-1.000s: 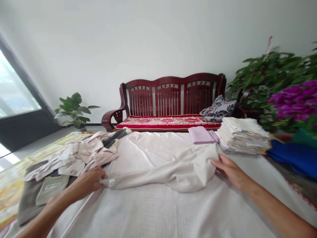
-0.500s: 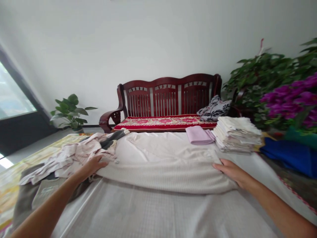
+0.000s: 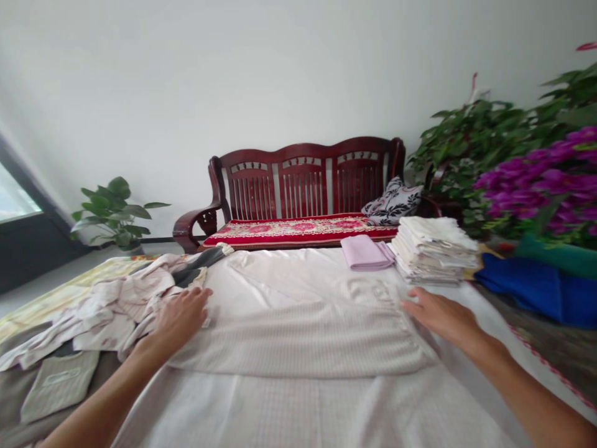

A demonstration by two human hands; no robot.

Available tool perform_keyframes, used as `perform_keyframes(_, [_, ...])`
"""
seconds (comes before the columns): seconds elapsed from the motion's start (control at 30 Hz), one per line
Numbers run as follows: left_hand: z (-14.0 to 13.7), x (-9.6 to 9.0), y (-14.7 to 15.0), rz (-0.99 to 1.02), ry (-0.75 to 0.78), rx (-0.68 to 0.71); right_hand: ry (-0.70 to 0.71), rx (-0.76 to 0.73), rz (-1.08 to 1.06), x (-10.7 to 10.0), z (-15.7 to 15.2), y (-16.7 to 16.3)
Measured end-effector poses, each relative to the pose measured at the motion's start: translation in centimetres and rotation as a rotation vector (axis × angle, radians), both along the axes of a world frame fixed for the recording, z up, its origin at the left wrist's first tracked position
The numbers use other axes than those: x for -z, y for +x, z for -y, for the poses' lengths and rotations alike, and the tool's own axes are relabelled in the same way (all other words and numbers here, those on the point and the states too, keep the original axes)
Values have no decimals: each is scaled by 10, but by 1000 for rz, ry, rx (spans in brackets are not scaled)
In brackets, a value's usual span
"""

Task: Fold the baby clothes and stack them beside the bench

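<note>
A pale, finely ribbed garment lies spread across the white cloth in front of me, its near part folded over on itself and gathered at the right end. At its left end my left hand rests with fingers stretched out, beside a crumpled heap of clothes. My right hand is at the garment's right end. Its fingers are extended and the fingertips are at or just touching the gathered edge. Neither hand grips the fabric.
Left lies the heap of pinkish-white clothes with a grey-green ribbed piece. Behind on the right are a folded lilac cloth and a stack of folded white cloths. Blue fabric and purple flowers stand farther right. A wooden bench is beyond.
Both hands have let go of the ribbed garment, and its folded part now lies flat on the cloth. The view has shifted slightly to the right.
</note>
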State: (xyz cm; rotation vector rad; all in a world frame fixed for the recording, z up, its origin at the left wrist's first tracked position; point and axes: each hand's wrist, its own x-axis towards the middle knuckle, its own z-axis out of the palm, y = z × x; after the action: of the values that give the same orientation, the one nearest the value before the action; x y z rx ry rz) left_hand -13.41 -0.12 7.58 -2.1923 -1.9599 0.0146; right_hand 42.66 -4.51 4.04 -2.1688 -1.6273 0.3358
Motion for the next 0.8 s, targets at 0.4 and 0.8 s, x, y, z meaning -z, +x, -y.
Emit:
perform_keyframes(0.4, [57,57,182,289,-309,975,-90,-382,480,31,-29,-99])
perform_keyframes(0.8, [7,27,213,760,-216,653,49,-385,458,11,-49,-107])
